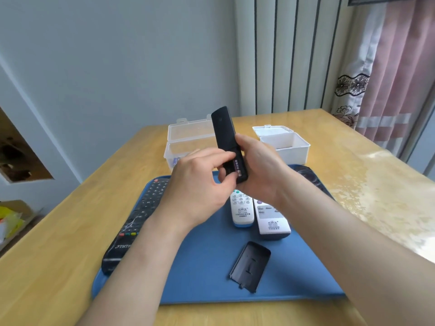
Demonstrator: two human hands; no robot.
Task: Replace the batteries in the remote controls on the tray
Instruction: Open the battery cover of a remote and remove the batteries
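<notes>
A slim black remote [224, 132] is held upright above the blue tray [207, 267], its back facing me with the battery bay uncovered. My right hand [257, 168] grips its lower half. The fingers of my left hand [200, 182] pinch at a battery [237, 164] in the bay. The remote's black battery cover [250, 265] lies loose on the tray in front. Also on the tray are a long black remote [135, 222] at the left and two white remotes [242, 211] [273, 220] in the middle.
Two open plastic boxes stand behind the tray: a clear one [188, 142] at the left with batteries inside, a white one [288, 143] at the right. A dark object [306, 172] sits at the tray's far right corner. The wooden table [353, 184] ends near curtains at the right.
</notes>
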